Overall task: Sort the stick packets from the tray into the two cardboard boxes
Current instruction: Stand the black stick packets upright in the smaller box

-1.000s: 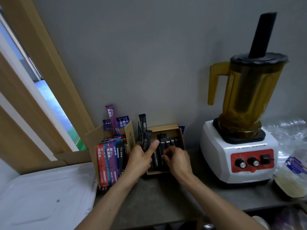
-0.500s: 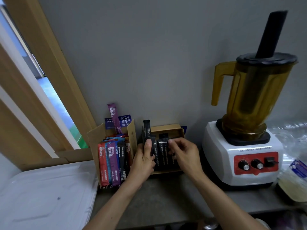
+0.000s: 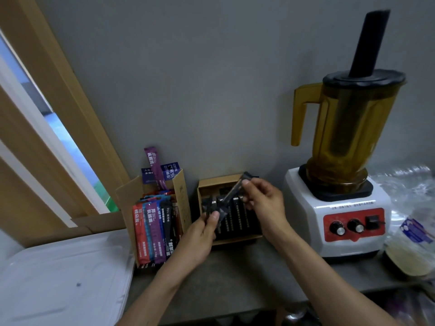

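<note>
Two cardboard boxes stand against the wall. The left box (image 3: pixel 181 196) holds several coloured stick packets (image 3: pixel 153 229), red, purple, blue and black, with a purple one (image 3: pixel 153 163) sticking up at the back. The right box (image 3: pixel 221 181) holds a row of black stick packets (image 3: pixel 237 217). My left hand (image 3: pixel 200 234) grips a small bunch of black packets (image 3: pixel 210 208) over the box's left side. My right hand (image 3: pixel 263 201) pinches the upper end of one black packet (image 3: pixel 233 191), which slants down towards the left hand. The white tray (image 3: pixel 63 278) lies at the lower left.
A white blender (image 3: pixel 339 217) with an amber jug and black tamper stands just right of the right box. Clear plastic bags (image 3: pixel 414 222) lie at the far right. A wooden window frame (image 3: pixel 54 128) rises on the left. Grey counter runs in front of the boxes.
Both hands have lifted from the right box. My right hand has pulled one black packet up and to the right, while my left hand keeps its bunch, drawn slightly toward me.
</note>
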Available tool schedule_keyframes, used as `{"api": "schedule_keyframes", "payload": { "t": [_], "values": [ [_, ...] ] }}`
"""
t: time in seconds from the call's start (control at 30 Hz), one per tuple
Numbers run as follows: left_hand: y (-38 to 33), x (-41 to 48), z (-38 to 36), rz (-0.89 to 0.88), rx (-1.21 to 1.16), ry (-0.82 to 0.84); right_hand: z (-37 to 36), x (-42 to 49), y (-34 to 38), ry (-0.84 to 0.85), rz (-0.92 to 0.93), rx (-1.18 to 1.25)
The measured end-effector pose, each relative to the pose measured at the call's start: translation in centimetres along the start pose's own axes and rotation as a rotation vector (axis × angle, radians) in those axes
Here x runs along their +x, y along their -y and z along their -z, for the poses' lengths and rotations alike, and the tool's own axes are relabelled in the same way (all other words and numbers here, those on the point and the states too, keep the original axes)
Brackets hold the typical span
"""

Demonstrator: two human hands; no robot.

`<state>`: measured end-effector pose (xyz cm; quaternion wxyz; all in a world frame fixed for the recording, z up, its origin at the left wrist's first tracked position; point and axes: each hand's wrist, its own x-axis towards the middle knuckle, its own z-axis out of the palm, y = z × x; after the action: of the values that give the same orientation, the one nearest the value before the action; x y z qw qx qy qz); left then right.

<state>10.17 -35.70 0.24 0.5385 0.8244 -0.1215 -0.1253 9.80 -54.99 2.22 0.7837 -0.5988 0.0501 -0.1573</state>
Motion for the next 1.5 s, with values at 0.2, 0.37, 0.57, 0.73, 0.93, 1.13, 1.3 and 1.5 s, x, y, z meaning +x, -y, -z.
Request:
{"api": "schedule_keyframes", "payload": {
  "t": [0.2,0.37,0.57,0.73,0.93,1.13,1.3,1.5],
  "values": [
    [-2.4,-0.3,-0.1,0.191,-0.425,-0.007,0.8,-0.6,-0.8,0.073,-0.01,0.347],
    [-4.2,0.9,-0.1,0.169,-0.659,-0.125,1.7,-1.7,-1.7,0.17,0.023,0.419],
    [-5.0,3.3,0.2,0.174,-0.556,-0.15,2.2,-2.8,-3.1,0.058,0.135,0.075],
    [-5.0,4.0,-0.3,0.126,-0.463,-0.164,2.3,-3.5,-3.7,0.022,0.094,0.005],
    [-5.2,4.8,-0.7,0.053,-0.255,-0.2,2.3,-3.1,-3.6,0.042,-0.054,-0.07],
    [-5.0,5.6,-0.8,0.02,-0.084,-0.195,1.3,-2.3,-3.6,0.061,0.074,-0.562],
    [-3.8,6.0,-0.9,0.014,-0.024,-0.236,0.6,-1.5,-4.7,-0.011,0.114,-0.757],
    [-2.0,5.2,-1.3,0.044,-0.167,-0.231,0.2,-0.9,-5.8,-0.01,0.149,-0.959]
  ]
}}
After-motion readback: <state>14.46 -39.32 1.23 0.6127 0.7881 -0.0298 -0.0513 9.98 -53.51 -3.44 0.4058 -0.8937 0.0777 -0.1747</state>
